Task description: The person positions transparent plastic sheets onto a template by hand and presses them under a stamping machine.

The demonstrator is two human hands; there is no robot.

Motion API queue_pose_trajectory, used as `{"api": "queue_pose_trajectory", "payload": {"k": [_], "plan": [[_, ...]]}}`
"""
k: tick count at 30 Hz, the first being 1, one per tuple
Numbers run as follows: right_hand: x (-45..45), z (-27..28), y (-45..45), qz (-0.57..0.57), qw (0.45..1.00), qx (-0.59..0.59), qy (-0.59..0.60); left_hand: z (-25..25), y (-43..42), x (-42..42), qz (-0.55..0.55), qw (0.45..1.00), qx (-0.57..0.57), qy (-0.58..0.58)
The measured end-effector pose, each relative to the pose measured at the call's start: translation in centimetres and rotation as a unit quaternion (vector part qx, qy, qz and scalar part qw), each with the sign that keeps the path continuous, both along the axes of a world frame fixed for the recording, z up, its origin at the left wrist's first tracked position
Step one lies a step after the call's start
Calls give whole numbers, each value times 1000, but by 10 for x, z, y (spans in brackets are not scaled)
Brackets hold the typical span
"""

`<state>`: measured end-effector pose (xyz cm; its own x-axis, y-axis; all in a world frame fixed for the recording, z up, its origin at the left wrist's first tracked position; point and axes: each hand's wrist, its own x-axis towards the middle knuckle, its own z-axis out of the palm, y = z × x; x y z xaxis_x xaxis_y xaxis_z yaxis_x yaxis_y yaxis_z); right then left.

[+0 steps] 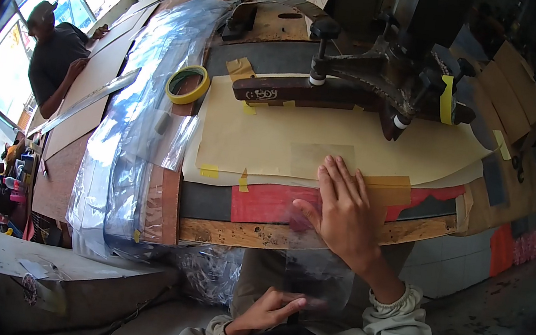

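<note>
My right hand lies with its fingers stretched out over the front edge of a large cream paper sheet. Under its fingertips is a small see-through patch, and a brown paper piece sits beside the fingers. Low over my lap, my left hand is closed at the edge of a clear plastic sheet, which hangs between it and the table edge. A dark clamp bar, part of a metal machine, crosses above the back of the paper.
A yellow tape roll rests on clear plastic film left of the paper. Red material shows along the wooden table edge. At far left a person stands by long brown boards. Cardboard stands at right.
</note>
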<state>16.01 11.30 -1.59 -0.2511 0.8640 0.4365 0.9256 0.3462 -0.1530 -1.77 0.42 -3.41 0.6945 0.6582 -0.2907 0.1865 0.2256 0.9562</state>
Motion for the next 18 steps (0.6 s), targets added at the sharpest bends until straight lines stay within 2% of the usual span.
{"api": "queue_pose_trajectory", "payload": {"k": [4, 6, 8, 18], "plan": [[6, 6, 16, 12, 999, -8, -33, 1, 7, 6, -5, 998, -63, -13], [11, 9, 30, 32, 999, -14, -25, 6, 14, 12, 26, 995, -63, -75], [16, 12, 44, 45, 998, -26, -22, 3, 21, 14, 25, 996, -57, -57], [19, 8, 70, 38, 999, -28, -25, 22, 45, 28, 97, 981, -62, -154]]}}
